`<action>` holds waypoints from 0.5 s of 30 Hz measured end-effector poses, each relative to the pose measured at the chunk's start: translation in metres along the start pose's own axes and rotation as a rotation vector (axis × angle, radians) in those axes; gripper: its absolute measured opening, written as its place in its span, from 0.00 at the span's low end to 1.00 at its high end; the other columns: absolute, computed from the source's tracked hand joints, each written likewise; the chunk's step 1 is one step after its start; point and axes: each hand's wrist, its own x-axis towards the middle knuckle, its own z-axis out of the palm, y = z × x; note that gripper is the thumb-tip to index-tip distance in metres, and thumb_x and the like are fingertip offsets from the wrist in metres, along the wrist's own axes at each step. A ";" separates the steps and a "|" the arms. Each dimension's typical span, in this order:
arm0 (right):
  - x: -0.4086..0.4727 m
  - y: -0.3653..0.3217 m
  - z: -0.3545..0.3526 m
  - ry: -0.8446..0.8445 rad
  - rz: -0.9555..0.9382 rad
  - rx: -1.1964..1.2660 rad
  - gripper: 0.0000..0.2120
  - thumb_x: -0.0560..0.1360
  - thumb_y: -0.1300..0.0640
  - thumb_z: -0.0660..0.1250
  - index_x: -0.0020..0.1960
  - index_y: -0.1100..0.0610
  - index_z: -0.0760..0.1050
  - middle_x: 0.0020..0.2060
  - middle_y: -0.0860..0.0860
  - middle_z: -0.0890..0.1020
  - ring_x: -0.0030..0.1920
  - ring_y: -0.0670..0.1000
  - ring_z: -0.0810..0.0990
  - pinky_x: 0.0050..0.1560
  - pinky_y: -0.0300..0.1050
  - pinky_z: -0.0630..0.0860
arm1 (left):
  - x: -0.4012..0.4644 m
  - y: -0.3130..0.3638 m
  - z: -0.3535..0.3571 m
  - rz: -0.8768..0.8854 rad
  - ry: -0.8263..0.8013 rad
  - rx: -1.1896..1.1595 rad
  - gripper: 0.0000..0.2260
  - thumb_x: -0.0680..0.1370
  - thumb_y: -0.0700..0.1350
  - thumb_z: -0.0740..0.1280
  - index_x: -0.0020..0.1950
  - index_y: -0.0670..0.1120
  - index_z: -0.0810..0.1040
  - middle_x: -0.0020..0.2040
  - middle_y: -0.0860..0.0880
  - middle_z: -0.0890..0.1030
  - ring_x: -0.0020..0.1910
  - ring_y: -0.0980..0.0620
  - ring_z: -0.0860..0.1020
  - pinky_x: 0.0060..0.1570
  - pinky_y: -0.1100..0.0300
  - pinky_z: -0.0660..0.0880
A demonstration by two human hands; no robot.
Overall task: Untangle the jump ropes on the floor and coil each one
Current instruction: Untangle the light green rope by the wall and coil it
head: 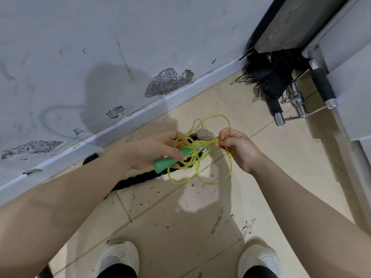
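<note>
Two white shoes (117,257) stand planted on the tiled floor (180,227) at the bottom of the view, and above them both bare forearms reach forward into the tangle. The left hand (156,151) is closed around a green handle (172,160), thumb laid along its top, with loops of the yellow jump rope (200,177) wound over and around it. The right hand (239,147) pinches a small bunch of strands between thumb and fingertips, just beside the handle, while more loops rise above and droop below. All of it is held up off the floor, near the wall's skirting. That cord looks thin, light and springy, a slick plastic that will likely slide through the fingers and snap back into curls, so the stiff handle seems the sound anchor and single strands the place to pull. Beneath the hands a thick black braided rope (138,180) lies on the tiles, its frayed end showing behind the loops. It looks heavy and limp.
</note>
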 end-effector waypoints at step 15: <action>-0.001 -0.016 0.046 -0.016 -0.274 -0.853 0.10 0.76 0.61 0.62 0.54 0.55 0.79 0.45 0.49 0.78 0.45 0.46 0.76 0.47 0.39 0.68 | 0.021 0.006 0.020 0.128 0.277 0.887 0.12 0.71 0.44 0.73 0.39 0.51 0.69 0.34 0.55 0.70 0.32 0.60 0.68 0.29 0.72 0.64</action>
